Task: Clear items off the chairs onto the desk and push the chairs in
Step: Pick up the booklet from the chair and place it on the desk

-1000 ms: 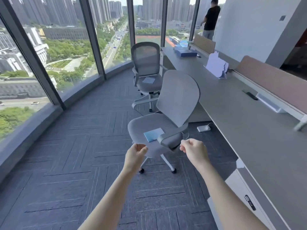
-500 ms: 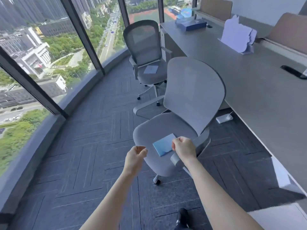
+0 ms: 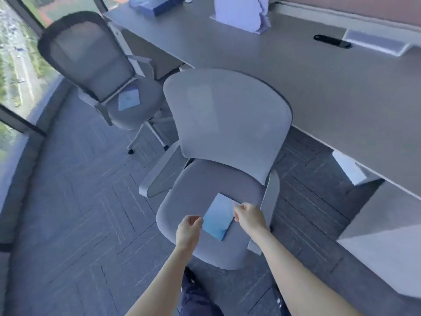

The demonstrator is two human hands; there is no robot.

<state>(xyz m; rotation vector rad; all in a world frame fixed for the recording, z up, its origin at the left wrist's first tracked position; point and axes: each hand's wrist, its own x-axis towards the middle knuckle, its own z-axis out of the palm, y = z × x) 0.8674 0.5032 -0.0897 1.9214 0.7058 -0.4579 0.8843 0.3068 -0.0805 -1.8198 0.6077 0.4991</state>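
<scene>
The near grey chair stands turned away from the long grey desk, its seat facing me. A light blue booklet lies flat on that seat. My right hand is at the booklet's right edge with its fingers pinched on it. My left hand hovers by the booklet's left edge, fingers curled, holding nothing. A second chair with a dark mesh back stands farther off at the left, with another pale blue booklet on its seat.
On the desk are a dark blue box, a white stand-up card and a black flat item. A white cabinet sits under the desk at right. Curved floor-to-ceiling windows line the left.
I have stepped closer and look down more steeply. Both hands came down over the near chair's seat, and my right hand has reached the booklet's edge.
</scene>
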